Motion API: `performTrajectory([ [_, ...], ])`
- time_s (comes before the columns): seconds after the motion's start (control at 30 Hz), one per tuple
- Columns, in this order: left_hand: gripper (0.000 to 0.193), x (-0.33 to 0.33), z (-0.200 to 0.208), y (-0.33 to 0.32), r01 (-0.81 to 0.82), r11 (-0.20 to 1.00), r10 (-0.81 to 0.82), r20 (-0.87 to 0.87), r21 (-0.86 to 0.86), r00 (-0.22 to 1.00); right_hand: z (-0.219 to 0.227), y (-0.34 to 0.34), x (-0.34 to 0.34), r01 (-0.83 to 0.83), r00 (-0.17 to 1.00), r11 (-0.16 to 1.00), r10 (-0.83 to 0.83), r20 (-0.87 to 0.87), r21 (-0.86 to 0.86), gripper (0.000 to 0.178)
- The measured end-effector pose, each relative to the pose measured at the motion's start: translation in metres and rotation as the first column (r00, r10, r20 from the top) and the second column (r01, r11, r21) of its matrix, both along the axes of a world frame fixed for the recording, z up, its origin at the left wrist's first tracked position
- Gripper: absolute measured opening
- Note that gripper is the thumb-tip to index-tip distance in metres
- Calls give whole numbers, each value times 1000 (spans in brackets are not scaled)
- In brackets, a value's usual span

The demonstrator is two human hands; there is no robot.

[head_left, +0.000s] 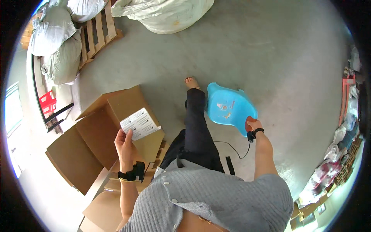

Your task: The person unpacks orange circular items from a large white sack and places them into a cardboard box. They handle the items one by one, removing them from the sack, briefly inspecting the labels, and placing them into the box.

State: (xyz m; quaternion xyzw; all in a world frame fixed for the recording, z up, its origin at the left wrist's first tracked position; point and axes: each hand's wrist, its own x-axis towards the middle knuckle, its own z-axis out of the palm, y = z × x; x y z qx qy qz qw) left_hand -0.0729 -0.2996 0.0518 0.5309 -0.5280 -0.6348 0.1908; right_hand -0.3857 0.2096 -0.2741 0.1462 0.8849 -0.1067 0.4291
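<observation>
My left hand (pixel 124 143) pinches a white printed sheet (pixel 140 123) by its near corner, over an open cardboard box (pixel 96 131). The box's flaps are spread, and its inside is partly hidden. Off to the right, my right hand (pixel 256 125) is closed on the near right edge of a light blue moulded plastic piece (pixel 228 104), like a child's seat, with small coloured pictures on it. A reddish-brown patch (pixel 249 123) shows beside my fingers; I cannot make out what it is.
More cardboard (pixel 104 210) lies at the lower left. A wooden pallet (pixel 98 33) and stuffed white sacks (pixel 52 31) stand at the far left, with another large sack (pixel 166 15) at the far middle. Bagged goods (pixel 320 174) line the right side. A thin black cable (pixel 232 147) hangs near my right wrist.
</observation>
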Motion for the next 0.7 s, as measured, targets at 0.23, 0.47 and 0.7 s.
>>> performTrajectory([
  [0.23, 9, -33, 55, 36, -133, 990, 129, -73, -55, 989, 53, 22, -27, 2, 995, 1000, 0, 95, -16, 49],
  [0.47, 18, -47, 58, 48, -197, 978, 193, -60, -75, 979, 87, 26, -78, -338, 941, 938, 338, 12, 84, 46],
  [0.7, 14, -48, 56, 50, -205, 978, 199, -152, -25, 968, 95, 61, -110, -170, 985, 981, 171, -4, -90, 37],
])
